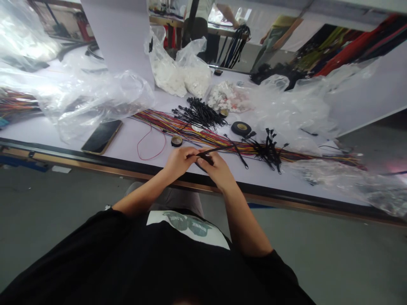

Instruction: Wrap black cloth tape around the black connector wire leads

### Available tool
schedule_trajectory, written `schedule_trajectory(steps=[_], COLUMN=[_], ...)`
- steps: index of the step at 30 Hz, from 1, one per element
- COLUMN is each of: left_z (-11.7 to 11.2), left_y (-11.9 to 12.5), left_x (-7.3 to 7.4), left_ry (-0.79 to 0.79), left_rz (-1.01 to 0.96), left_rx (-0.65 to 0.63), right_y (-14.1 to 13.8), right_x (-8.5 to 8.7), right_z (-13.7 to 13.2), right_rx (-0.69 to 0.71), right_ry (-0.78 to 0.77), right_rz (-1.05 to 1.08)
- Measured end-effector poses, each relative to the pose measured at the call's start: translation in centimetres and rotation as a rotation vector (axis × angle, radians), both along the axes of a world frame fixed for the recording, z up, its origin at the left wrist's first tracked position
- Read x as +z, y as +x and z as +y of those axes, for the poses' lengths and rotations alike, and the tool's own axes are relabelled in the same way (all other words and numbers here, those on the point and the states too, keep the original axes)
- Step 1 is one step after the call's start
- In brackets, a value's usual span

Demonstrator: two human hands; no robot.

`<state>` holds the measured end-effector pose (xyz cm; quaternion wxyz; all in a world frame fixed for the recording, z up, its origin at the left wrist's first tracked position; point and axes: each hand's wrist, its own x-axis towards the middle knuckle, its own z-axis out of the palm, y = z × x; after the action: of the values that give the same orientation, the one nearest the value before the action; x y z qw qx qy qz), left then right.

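Note:
Both hands meet at the table's front edge around a thin black taped cable [219,148], whose free end points right. My left hand [182,162] is closed, pinching the cable's near end between thumb and fingers. My right hand [218,168] is closed round a dark rounded piece that looks like a roll of black tape [206,159], partly hidden by the fingers. Just beyond them lies a bundle of red, yellow and black wires [187,134]. A small tape roll [176,141] is near my left hand. A short black cable with a ring terminal [240,154] lies right of my right hand.
Black connector cables lie in a far pile [202,113] and a right pile [269,149]. A larger tape roll [241,128] sits between them. A phone [101,137] lies left. Clear plastic bags [104,97] cover much of the table. Co-workers [197,21] stand beyond the opening.

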<state>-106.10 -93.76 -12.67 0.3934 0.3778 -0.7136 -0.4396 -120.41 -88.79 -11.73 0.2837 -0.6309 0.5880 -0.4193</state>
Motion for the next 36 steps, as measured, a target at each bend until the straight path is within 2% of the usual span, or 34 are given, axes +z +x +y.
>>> schedule_trajectory(steps=[3, 7, 12, 15, 25, 29, 32, 36], left_z=[-0.2, -0.3, 0.0, 0.4, 0.8, 0.8, 0.7, 0.7], left_y=[0.1, 0.1, 0.0, -0.1, -0.2, -0.2, -0.2, -0.5], left_x=[-0.1, -0.1, 0.2, 0.2, -0.6, -1.1, -1.4, -1.6], left_ry=[0.122, 0.255, 0.471, 0.517, 0.445, 0.524, 0.597, 0.605], left_rz=[0.115, 0.267, 0.397, 0.444, 0.403, 0.372, 0.340, 0.293], left_rx=[-0.029, -0.058, -0.178, -0.175, -0.140, -0.119, -0.092, -0.020], right_y=[-0.6, -0.7, 0.0, 0.2, -0.1, -0.1, 0.1, 0.6], right_x=[0.2, 0.7, 2.1, 2.7, 2.9, 2.7, 2.1, 0.7], right_z=[-0.1, -0.4, -0.2, -0.1, -0.1, -0.3, -0.5, -0.9], right_rx=[0.099, 0.156, 0.058, 0.066, 0.036, 0.081, 0.094, 0.075], right_ry=[0.039, 0.085, 0.185, 0.222, 0.182, 0.174, 0.173, 0.119], right_rz=[0.217, 0.326, 0.654, 0.816, 0.894, 0.950, 0.980, 0.999])
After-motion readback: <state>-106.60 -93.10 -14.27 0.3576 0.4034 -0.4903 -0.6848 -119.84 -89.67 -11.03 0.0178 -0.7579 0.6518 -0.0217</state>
